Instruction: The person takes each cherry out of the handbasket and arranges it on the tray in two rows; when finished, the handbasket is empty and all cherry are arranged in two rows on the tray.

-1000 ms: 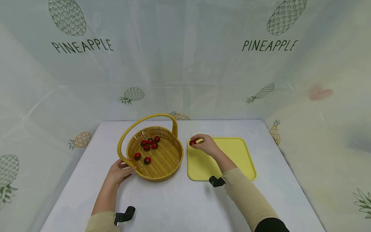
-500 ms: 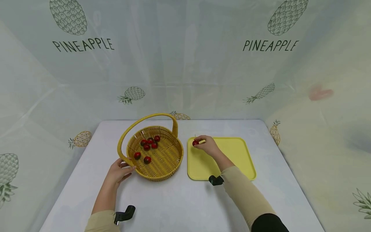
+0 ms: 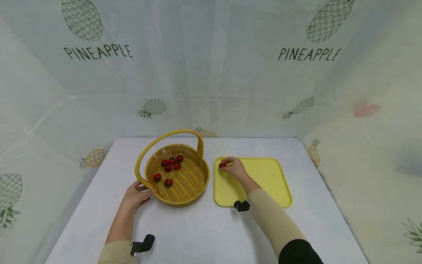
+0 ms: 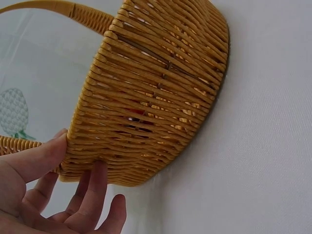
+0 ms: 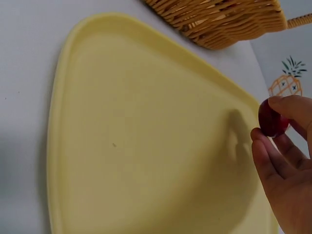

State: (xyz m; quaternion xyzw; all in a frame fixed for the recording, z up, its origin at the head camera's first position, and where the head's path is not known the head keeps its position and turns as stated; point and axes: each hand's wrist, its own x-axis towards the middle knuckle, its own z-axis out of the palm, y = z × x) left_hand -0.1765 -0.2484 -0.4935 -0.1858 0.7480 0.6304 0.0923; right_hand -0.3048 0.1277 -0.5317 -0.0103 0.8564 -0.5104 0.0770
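Observation:
A red cherry (image 3: 222, 165) is pinched between the thumb and fingertips of my right hand (image 3: 235, 169), over the far left corner of the yellow tray (image 3: 260, 183). In the right wrist view the cherry (image 5: 272, 119) looks dark and glossy, and the hand's shadow falls on the tray. My left hand (image 3: 134, 196) grips the rim of the wicker basket (image 3: 188, 189) near the handle's left base. Seen from the left wrist, the thumb lies on the rim and fingers press the woven wall. Several dark red cherries (image 3: 168, 168) lie inside the basket, mostly towards its back left.
The basket's tall arched handle (image 3: 165, 136) rises over it. Basket and tray stand side by side on a white table (image 3: 197, 234), a narrow gap between them. Behind hangs a pale curtain (image 3: 211, 73) printed with pineapples.
My right hand, holding the cherry, has moved slightly right from the tray's left edge, then a little lower over the tray. My left hand stays on the basket.

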